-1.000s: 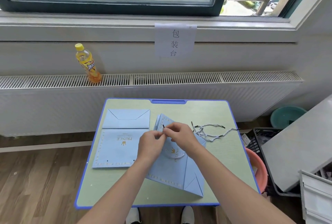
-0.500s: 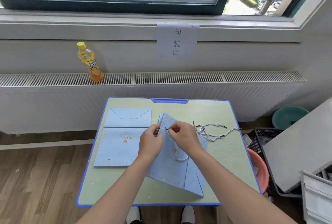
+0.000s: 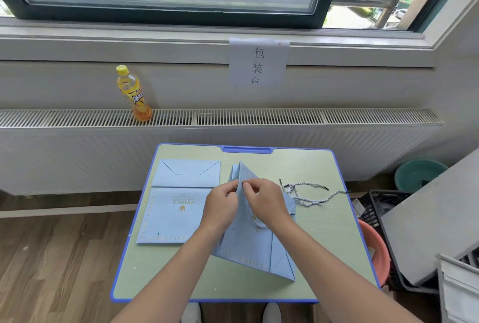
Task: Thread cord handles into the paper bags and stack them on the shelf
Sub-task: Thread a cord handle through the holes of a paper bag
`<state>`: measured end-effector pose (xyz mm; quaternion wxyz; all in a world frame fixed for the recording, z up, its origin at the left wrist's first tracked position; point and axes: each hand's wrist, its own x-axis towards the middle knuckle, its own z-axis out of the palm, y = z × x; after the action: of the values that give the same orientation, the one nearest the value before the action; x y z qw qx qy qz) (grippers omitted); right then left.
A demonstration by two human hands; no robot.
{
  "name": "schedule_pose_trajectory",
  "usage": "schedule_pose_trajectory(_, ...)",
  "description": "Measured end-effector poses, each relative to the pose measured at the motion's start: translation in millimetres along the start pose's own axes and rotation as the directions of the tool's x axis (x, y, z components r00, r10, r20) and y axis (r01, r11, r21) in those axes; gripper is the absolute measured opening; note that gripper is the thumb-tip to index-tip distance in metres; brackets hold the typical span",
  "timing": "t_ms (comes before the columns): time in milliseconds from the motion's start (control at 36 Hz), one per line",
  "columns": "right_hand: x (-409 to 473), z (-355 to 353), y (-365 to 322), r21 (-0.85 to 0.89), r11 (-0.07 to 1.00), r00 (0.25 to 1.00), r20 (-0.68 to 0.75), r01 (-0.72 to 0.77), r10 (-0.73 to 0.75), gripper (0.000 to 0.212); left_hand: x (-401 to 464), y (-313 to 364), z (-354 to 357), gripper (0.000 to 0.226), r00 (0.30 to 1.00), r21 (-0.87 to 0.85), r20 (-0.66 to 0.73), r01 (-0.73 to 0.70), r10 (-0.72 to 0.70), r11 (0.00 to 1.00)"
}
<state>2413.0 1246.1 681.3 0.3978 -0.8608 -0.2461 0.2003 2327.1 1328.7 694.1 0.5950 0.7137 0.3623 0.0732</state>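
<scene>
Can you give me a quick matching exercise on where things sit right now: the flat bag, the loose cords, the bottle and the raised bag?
Things:
1. flat bag
2. loose cords
3. bottle
4. raised bag

Places:
A. on the radiator top
B. table's right side
C. between both hands
D. table's left side

Pairs: 1-D, 2-B, 3-A, 4-C

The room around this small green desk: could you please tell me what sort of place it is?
Probably a makeshift packing station in an ordinary room: a handwritten white paper sign hangs under the window, and flat light-blue paper bags and loose grey-white cord handles lie on the blue-edged desk.
</scene>
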Motion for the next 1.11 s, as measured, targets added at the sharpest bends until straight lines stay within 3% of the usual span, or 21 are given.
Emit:
schedule_pose_trajectory(194, -7, -8, -5, 0.093, 0.995, 0.996, 0.079, 0.019, -0.026, 0.013, 2, 12, -10, 0.059, 0.985, -0.146, 0.165, 0.069, -0.044, 0.987)
schedule_pose_trajectory(222, -7, -10, -5, 0.113, 0.993, 0.995, 0.098, 0.016, -0.027, 0.01, 4, 11, -10, 0.06, 0.984, -0.12, 0.172, 0.068, -0.047, 0.99)
schedule_pose_trajectory(333, -9, -17, -10, 0.164, 0.986, 0.994, 0.11, -0.024, 0.006, 0.034, 13, 4, -7, 0.052, 0.997, 0.151, 0.068, -0.04, 0.03, 0.988)
schedule_pose_trajectory(472, -14, -18, -14, 0.205, 0.978, 0.996, 0.087, -0.043, 0.025, 0.035, 19, 1, 0, 0.025, 0.982, 0.483, -0.013, -0.159, 0.188, 0.861)
schedule_pose_trajectory(556, -13, -16, -13, 0.198, 0.978, 0.996, 0.069, -0.062, 0.05, 0.021, 21, 1, 1, 0.018, 0.983, 0.528, -0.031, -0.139, 0.182, 0.838)
schedule_pose_trajectory(694, -10, -17, -6, 0.154, 0.984, 0.996, 0.04, -0.088, 0.083, 0.012, 21, 4, 2, 0.016, 0.976, 0.593, -0.006, -0.171, 0.217, 0.787)
schedule_pose_trajectory(861, -9, -20, -8, 0.115, 0.989, 0.995, 0.033, -0.094, 0.091, 0.001, 19, 12, 1, 0.006, 0.986, 0.636, 0.038, -0.148, 0.161, 0.757)
schedule_pose_trajectory(1111, -3, -32, -13, 0.091, 0.992, 0.995, -0.042, -0.089, 0.093, 0.007, 17, 9, -6, 0.013, 0.99, 0.745, 0.113, -0.142, 0.086, 0.652)
